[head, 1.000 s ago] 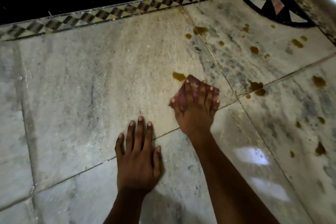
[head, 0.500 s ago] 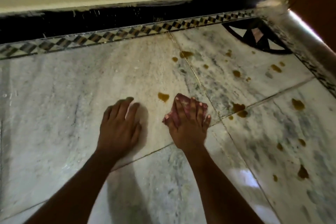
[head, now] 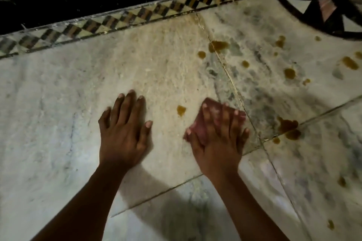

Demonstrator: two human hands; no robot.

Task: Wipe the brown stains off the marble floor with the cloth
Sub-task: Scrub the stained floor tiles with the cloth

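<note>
The left hand (head: pixel 122 135) lay flat on the marble floor (head: pixel 58 115), fingers straight and slightly spread; just beside it the right hand (head: pixel 217 141) pressed the pink cloth (head: pixel 199 129) down with spread, straight fingers; a brown stain (head: pixel 181 110) sat just beyond the cloth; more stains (head: pixel 288 125) dotted the slabs farther right.

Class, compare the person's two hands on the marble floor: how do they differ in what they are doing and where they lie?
The left hand lies flat on bare marble, holding nothing; the right hand presses a reddish cloth under its fingers. The left hand rests on a stain-free patch, while the right hand sits just beside a brown stain, nearer the spattered tiles. Both are palm down, fingers pointing towards the wall.
</note>
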